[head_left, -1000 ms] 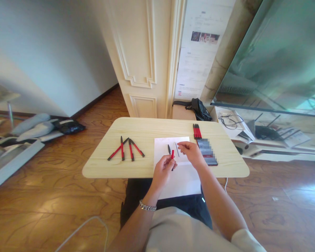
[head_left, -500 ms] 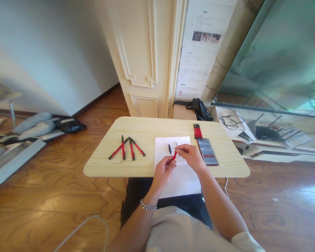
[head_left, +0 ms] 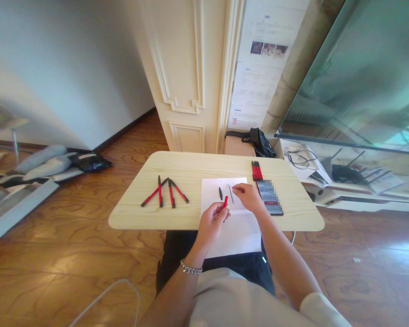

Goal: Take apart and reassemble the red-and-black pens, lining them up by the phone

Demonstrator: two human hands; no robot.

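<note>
My left hand (head_left: 214, 220) is closed round a red pen barrel (head_left: 226, 201), which points up and away from me above the white paper (head_left: 235, 234). My right hand (head_left: 247, 196) is just to the right, apart from the barrel, its thumb and fingertips pinched together. Whatever they hold, if anything, is too small to make out. A thin dark pen refill (head_left: 231, 194) lies on the paper beside the right fingertips. Left of it lies a short black pen tip piece (head_left: 221, 193).
Several red and black pens (head_left: 160, 193) lie on the left of the light wooden table (head_left: 136, 220). More pens (head_left: 256, 170) stand in a row at the back right, above a phone (head_left: 271, 197) with a blurred screen. A black bag (head_left: 261, 143) is behind the table.
My right hand has drawn back from the red barrel, up and to the right, uncovering the refill on the paper. My left hand still holds the barrel, now more upright.
</note>
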